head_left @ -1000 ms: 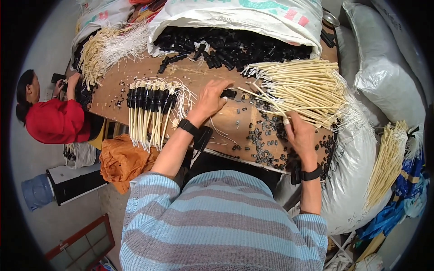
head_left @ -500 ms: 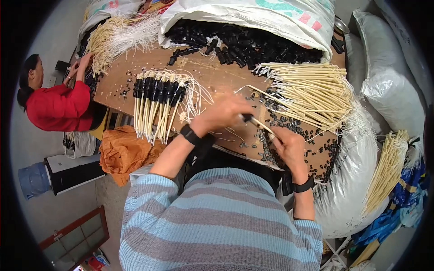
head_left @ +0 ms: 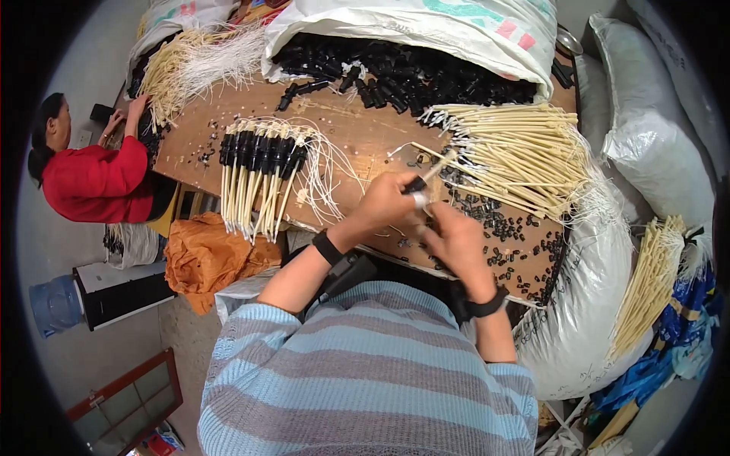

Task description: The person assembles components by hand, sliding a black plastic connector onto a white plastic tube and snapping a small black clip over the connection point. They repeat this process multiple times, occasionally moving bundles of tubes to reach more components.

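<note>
My left hand (head_left: 386, 201) is closed round a black plastic fitting (head_left: 415, 185), out of which a cream tube (head_left: 441, 164) slants up and to the right. Just below it, my right hand (head_left: 458, 234) is close to the left fingertips; its fingers are smeared by motion, so what they grip is unclear. To the left lies a row of cream tubes fitted with black fittings (head_left: 262, 152), white strings trailing off it. On the right a bundle of loose cream tubes (head_left: 525, 156) lies with whitish tips toward the middle. Small dark clips (head_left: 506, 232) are scattered between this bundle and my right hand.
A white woven sack (head_left: 426, 26) at the back spills black fittings (head_left: 395, 72) onto the wooden table (head_left: 334, 121). Full pale sacks (head_left: 589, 304) stand right of the table. At far left a co-worker in red (head_left: 99, 178) handles tubes. An orange cloth (head_left: 217, 254) hangs near the table's front edge.
The cream tube now points up and right from my left hand, having reached toward my right hand before. My right hand has moved left, close to the left fingertips.
</note>
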Tool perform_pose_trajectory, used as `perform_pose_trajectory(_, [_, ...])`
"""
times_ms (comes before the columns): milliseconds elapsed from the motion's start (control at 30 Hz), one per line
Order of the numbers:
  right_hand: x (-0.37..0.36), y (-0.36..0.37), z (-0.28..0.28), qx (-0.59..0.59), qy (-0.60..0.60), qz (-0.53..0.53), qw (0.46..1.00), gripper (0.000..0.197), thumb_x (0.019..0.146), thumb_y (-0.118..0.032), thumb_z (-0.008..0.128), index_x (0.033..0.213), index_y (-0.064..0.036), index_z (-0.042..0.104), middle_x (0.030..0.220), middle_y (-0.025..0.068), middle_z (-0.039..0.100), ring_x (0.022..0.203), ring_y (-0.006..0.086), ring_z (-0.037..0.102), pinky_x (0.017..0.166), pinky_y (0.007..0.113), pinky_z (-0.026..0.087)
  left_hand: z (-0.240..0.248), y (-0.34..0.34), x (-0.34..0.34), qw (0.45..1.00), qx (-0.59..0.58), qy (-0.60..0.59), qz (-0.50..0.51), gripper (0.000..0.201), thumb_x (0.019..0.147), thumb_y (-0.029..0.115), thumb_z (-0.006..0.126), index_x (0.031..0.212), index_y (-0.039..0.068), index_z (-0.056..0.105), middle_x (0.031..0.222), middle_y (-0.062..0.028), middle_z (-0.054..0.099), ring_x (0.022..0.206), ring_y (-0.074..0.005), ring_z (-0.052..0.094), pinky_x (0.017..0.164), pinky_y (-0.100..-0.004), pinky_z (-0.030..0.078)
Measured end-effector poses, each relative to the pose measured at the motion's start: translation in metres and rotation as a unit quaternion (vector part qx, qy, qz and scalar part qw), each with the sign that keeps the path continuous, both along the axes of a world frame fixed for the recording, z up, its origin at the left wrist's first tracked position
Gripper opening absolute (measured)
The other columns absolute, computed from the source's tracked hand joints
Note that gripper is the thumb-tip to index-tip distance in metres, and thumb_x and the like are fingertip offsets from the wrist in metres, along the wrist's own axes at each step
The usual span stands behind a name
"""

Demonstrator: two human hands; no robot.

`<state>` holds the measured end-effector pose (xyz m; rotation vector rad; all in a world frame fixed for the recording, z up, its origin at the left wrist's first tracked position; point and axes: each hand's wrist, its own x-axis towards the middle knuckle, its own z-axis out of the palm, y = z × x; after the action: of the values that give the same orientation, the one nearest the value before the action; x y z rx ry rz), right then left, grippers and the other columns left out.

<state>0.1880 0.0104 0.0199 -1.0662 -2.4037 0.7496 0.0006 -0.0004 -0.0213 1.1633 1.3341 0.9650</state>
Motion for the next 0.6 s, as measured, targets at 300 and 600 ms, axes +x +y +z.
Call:
perform_pose_trajectory(300, [-0.002, -0.003, -0.007, 0.051, 0.091, -0.112, 0.988, 0.013, 0.081, -0.011, 0.062, 0.091, -0.0076, 0.068, 0.06, 0.0144, 0.059, 0.053, 0.0307, 0.06, 0.049, 0.038, 0.046, 0.009, -0.007, -0.016, 0.957, 0.127, 0.253, -0.066, 0.035, 0.072, 0.001, 0.056, 0.106, 0.003, 0.063, 0.092, -0.0156, 0.065, 0.087, -0.0286, 0.063, 0.079, -0.0374, 0.048])
perform_pose_trajectory(600, [-0.005, 0.0, -0.013, 0.055, 0.081, -0.085, 0.992, 0.014, 0.08, -0.012, 0.063, 0.092, -0.0078, 0.068, 0.066, 0.0158, 0.062, 0.057, 0.0311, 0.062, 0.051, 0.038, 0.048, 0.007, -0.008, -0.01, 0.93, 0.233, 0.267, -0.097, 0.042, 0.069, -0.002, 0.05, 0.109, 0.007, 0.063, 0.096, -0.017, 0.066, 0.093, -0.0363, 0.061, 0.081, -0.0455, 0.048])
